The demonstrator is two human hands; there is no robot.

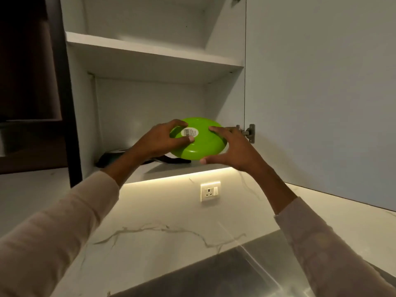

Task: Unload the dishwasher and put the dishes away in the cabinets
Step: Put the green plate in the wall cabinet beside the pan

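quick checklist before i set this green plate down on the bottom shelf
1. Grip: left hand and right hand both hold the plate: ok.
2. Door swung open, out of the way: ok.
3. Headroom under the upper shelf: ok.
4. Landing spot: a dark item lies on the bottom shelf just under the plate's left side: not ok, aim right.
5. Free room on the right of that shelf: hidden by the plate, cannot tell.
6. Plate level: looks tilted, labelled underside toward the camera: not ok.
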